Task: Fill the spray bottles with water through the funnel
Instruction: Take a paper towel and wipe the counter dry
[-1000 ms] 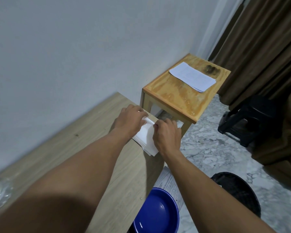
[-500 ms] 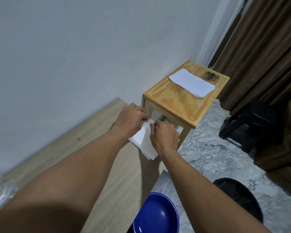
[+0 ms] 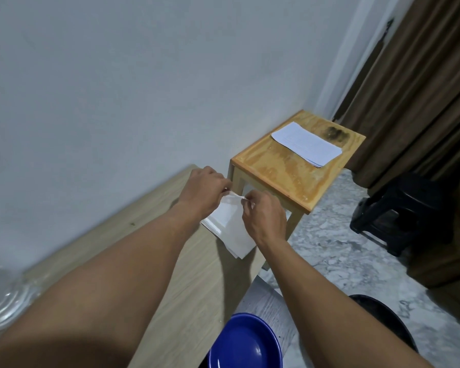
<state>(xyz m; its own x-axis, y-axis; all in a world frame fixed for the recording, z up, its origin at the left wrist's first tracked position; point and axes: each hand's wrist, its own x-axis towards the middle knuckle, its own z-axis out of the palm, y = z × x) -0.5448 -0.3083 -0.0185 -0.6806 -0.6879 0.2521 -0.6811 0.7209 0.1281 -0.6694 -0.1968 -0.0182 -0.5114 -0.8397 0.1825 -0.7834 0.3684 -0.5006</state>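
Observation:
No spray bottle or funnel shows in the head view. A small stack of white paper sheets [image 3: 230, 229] lies at the far right corner of the light wooden table [image 3: 154, 261]. My left hand [image 3: 203, 191] and my right hand [image 3: 263, 217] meet over its far edge. Both pinch the lifted edge of the top sheet between thumb and fingers. My forearms cover much of the table.
A low orange-wood stool [image 3: 290, 168] stands beyond the table with a folded white paper [image 3: 306, 143] on it. A blue plate [image 3: 246, 343] sits below the table edge. A clear plastic object [image 3: 3, 301] lies far left. A black stool [image 3: 398, 213] and brown curtain [image 3: 420, 83] are right.
Both hands have stayed on the paper stack, and the top sheet's far edge has risen between the fingertips. The view has tilted upward a little.

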